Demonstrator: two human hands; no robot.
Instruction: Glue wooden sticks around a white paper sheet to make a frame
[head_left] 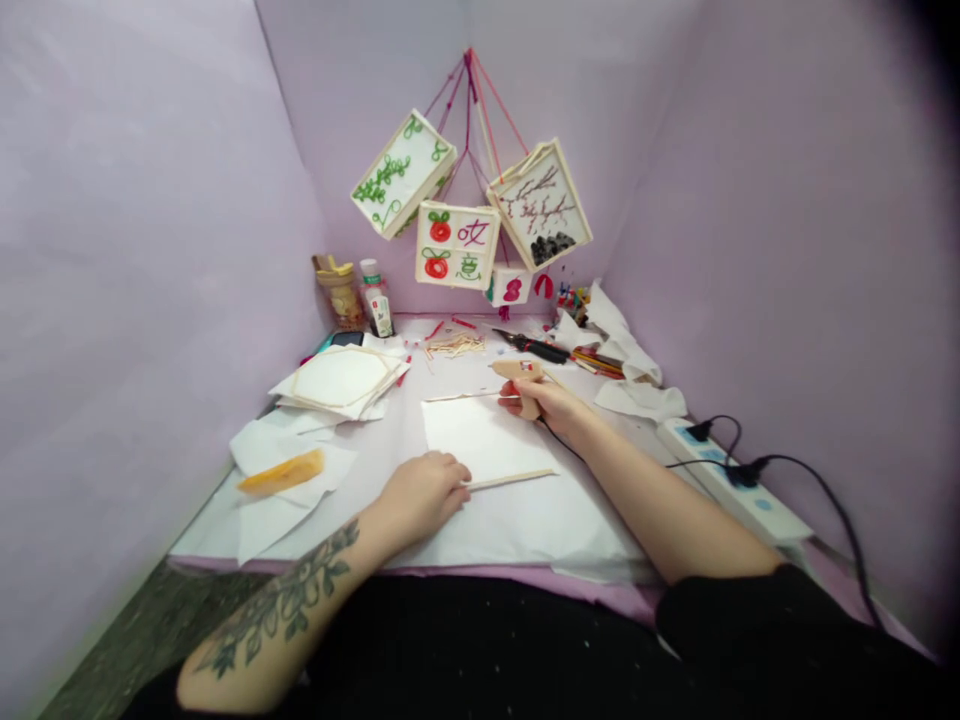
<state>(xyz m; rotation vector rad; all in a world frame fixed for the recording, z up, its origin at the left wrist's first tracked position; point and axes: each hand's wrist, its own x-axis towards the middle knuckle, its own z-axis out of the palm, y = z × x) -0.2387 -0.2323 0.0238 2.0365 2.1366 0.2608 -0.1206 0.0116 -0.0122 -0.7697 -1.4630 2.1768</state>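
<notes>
Your right hand (pixel 544 400) wrapped round beige pistol-shaped glue gun (pixel 528 371), mid-frame, left hand (pixel 426 492) half-curled at thin pale wooden strip (pixel 516 480), grip unclear

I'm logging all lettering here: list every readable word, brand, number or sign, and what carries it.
"意", green, on the middle hanging box.
Purple character above it: too unclear to read.
Red 8-like mark on the small hanging box: number or drawing, cannot tell.
Label on the bottle: too small.
Marking on the glue gun in the right hand: too blurred.
</notes>
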